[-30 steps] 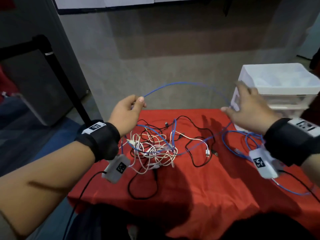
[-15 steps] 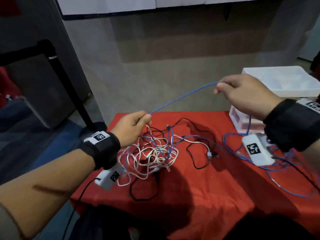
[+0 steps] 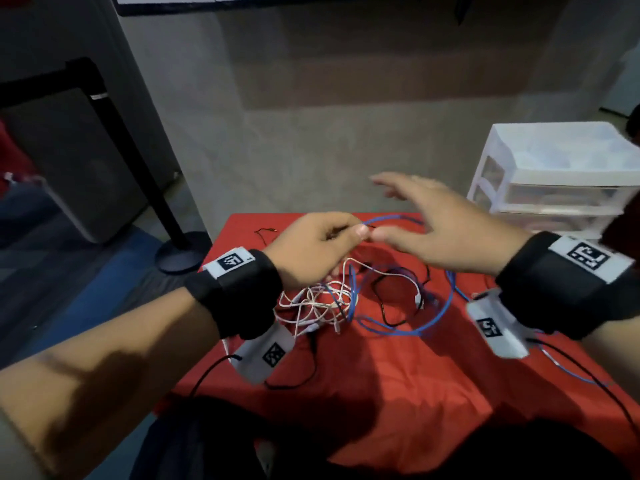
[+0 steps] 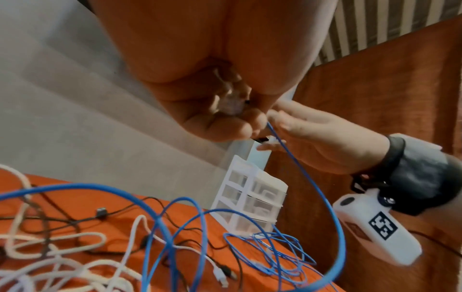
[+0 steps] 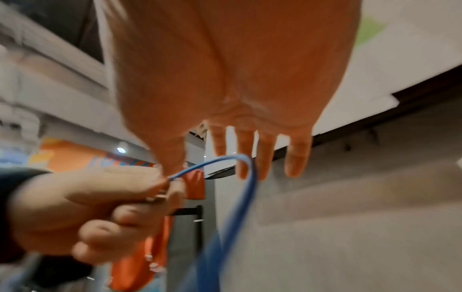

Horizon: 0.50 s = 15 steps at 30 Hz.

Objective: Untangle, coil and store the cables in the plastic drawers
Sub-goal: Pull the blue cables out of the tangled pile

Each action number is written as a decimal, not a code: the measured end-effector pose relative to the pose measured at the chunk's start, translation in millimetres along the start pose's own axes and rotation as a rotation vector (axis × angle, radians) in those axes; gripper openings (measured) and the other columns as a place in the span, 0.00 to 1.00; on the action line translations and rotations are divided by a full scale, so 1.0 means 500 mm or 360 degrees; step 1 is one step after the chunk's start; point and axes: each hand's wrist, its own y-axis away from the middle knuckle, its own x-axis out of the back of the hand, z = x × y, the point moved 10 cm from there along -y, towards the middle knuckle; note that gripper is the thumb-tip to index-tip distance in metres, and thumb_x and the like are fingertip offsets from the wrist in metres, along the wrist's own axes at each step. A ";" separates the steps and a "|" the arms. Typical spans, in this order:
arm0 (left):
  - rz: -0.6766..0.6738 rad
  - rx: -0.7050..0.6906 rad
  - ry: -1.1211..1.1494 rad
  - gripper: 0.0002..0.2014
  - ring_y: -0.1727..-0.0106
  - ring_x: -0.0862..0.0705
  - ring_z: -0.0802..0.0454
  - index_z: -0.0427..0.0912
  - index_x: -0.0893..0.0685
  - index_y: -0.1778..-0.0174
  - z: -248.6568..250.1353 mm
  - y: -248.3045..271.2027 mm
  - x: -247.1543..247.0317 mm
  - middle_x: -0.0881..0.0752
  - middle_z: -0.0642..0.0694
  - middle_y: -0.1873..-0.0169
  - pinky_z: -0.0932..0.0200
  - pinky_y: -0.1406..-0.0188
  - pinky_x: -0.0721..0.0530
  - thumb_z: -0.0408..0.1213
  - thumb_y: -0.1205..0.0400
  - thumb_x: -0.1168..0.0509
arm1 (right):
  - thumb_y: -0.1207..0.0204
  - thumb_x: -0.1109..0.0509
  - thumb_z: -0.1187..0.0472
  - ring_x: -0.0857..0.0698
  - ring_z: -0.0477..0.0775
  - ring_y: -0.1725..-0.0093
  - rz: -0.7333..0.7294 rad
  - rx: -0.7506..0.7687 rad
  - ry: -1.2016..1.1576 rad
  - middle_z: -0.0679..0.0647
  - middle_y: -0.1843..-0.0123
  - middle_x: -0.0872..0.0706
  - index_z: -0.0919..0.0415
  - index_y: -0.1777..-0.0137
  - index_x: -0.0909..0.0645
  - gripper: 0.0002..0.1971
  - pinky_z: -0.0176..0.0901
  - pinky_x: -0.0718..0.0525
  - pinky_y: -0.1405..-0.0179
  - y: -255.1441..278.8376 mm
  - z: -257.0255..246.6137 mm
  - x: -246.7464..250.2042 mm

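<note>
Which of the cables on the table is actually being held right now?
The blue cable: the left hand pinches its end, and it loops down to the red table. The white cables and black cable lie untouched.

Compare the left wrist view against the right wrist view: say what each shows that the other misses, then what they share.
Only the left wrist view shows the plastic drawers standing on the red cloth, the loose white cables and black cables there, and a clear plug tucked in the left hand.

Only the right wrist view shows the right hand from below, four fingers straight and spread, the cable looping under them.

Both show the left hand pinching the blue cable, with the right thumb beside that pinch.
</note>
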 end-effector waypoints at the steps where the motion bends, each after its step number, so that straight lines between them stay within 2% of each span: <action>1: -0.0065 0.0004 0.0038 0.14 0.76 0.21 0.53 0.49 0.17 0.58 0.004 0.000 -0.019 0.22 0.47 0.74 0.60 0.73 0.22 0.38 0.08 0.41 | 0.24 0.33 0.34 0.16 0.51 0.33 -0.0073 0.0047 -0.0095 0.50 0.32 0.15 0.43 0.19 0.32 0.35 0.51 0.20 0.30 -0.004 -0.021 -0.024; 3: -0.0081 0.0051 0.0088 0.15 0.70 0.16 0.51 0.47 0.16 0.60 -0.008 -0.003 -0.021 0.16 0.46 0.69 0.52 0.63 0.18 0.38 0.08 0.41 | 0.19 0.29 0.46 0.13 0.47 0.40 -0.0135 0.0036 -0.0155 0.45 0.39 0.10 0.44 0.26 0.23 0.22 0.47 0.18 0.37 -0.014 -0.035 -0.061; 4: -0.0017 0.0066 0.0059 0.15 0.66 0.15 0.52 0.46 0.14 0.59 -0.025 -0.004 -0.002 0.13 0.46 0.67 0.49 0.58 0.17 0.43 0.09 0.40 | 0.17 0.30 0.50 0.13 0.47 0.43 -0.0121 0.0024 -0.0139 0.45 0.43 0.09 0.45 0.32 0.19 0.15 0.47 0.18 0.41 -0.018 -0.032 -0.069; 6: 0.0171 0.0139 -0.0090 0.16 0.61 0.14 0.56 0.51 0.10 0.57 -0.073 0.003 0.059 0.10 0.55 0.64 0.50 0.47 0.16 0.51 0.14 0.41 | 0.15 0.32 0.54 0.13 0.49 0.53 -0.0110 -0.0003 -0.0006 0.43 0.55 0.09 0.46 0.43 0.15 0.06 0.47 0.20 0.53 -0.019 -0.025 -0.079; 7: 0.0223 0.0188 -0.0170 0.14 0.54 0.14 0.57 0.54 0.09 0.54 -0.099 0.013 0.087 0.10 0.59 0.59 0.51 0.40 0.16 0.48 0.16 0.41 | 0.16 0.33 0.54 0.15 0.46 0.60 -0.0130 -0.0031 0.0047 0.41 0.61 0.12 0.45 0.47 0.14 0.05 0.45 0.24 0.58 -0.017 -0.017 -0.087; 8: 0.0181 0.0251 -0.0282 0.12 0.45 0.14 0.57 0.56 0.10 0.48 -0.133 0.024 0.104 0.11 0.59 0.50 0.51 0.31 0.18 0.43 0.18 0.40 | 0.16 0.33 0.54 0.20 0.41 0.66 -0.0137 -0.0071 0.0058 0.39 0.67 0.16 0.43 0.49 0.15 0.05 0.44 0.26 0.60 -0.014 -0.006 -0.094; 9: 0.0035 0.0327 -0.0457 0.17 0.37 0.16 0.55 0.55 0.12 0.39 -0.162 0.042 0.106 0.13 0.55 0.40 0.50 0.26 0.22 0.39 0.21 0.39 | 0.17 0.33 0.54 0.24 0.39 0.68 -0.0129 -0.0113 0.0041 0.38 0.69 0.20 0.42 0.49 0.16 0.06 0.43 0.27 0.61 -0.012 0.002 -0.101; 10: -0.0169 0.0387 -0.0684 0.23 0.32 0.18 0.54 0.54 0.15 0.33 -0.193 0.062 0.097 0.16 0.53 0.34 0.51 0.24 0.24 0.39 0.25 0.38 | 0.18 0.33 0.56 0.25 0.39 0.70 -0.0105 -0.0156 -0.0010 0.38 0.70 0.21 0.40 0.45 0.16 0.09 0.42 0.26 0.62 -0.011 0.009 -0.106; 11: -0.0358 0.0416 -0.0903 0.26 0.31 0.20 0.54 0.54 0.16 0.30 -0.223 0.083 0.084 0.17 0.52 0.32 0.51 0.25 0.24 0.42 0.26 0.39 | 0.17 0.34 0.59 0.25 0.39 0.72 -0.0068 -0.0203 -0.0100 0.39 0.70 0.20 0.39 0.39 0.17 0.13 0.40 0.25 0.65 -0.010 0.013 -0.108; 12: -0.0459 0.0399 -0.1053 0.24 0.33 0.19 0.53 0.53 0.15 0.32 -0.243 0.097 0.075 0.16 0.52 0.33 0.50 0.27 0.23 0.46 0.25 0.40 | 0.16 0.35 0.63 0.25 0.40 0.75 -0.0010 -0.0265 -0.0269 0.40 0.71 0.20 0.40 0.34 0.17 0.18 0.34 0.27 0.69 -0.011 0.016 -0.109; 13: -0.0459 0.0358 -0.1112 0.21 0.37 0.17 0.53 0.51 0.13 0.36 -0.249 0.105 0.071 0.14 0.52 0.38 0.49 0.32 0.21 0.49 0.22 0.41 | 0.16 0.39 0.68 0.27 0.41 0.78 0.0052 -0.0371 -0.0490 0.39 0.73 0.19 0.43 0.34 0.17 0.20 0.30 0.31 0.75 -0.012 0.023 -0.111; 15: -0.0278 0.0291 -0.1009 0.15 0.49 0.16 0.54 0.50 0.11 0.48 -0.245 0.098 0.078 0.11 0.54 0.52 0.48 0.42 0.18 0.53 0.16 0.39 | 0.17 0.45 0.75 0.32 0.42 0.82 0.0099 -0.0588 -0.0868 0.31 0.74 0.16 0.56 0.40 0.14 0.21 0.33 0.34 0.81 -0.009 0.033 -0.128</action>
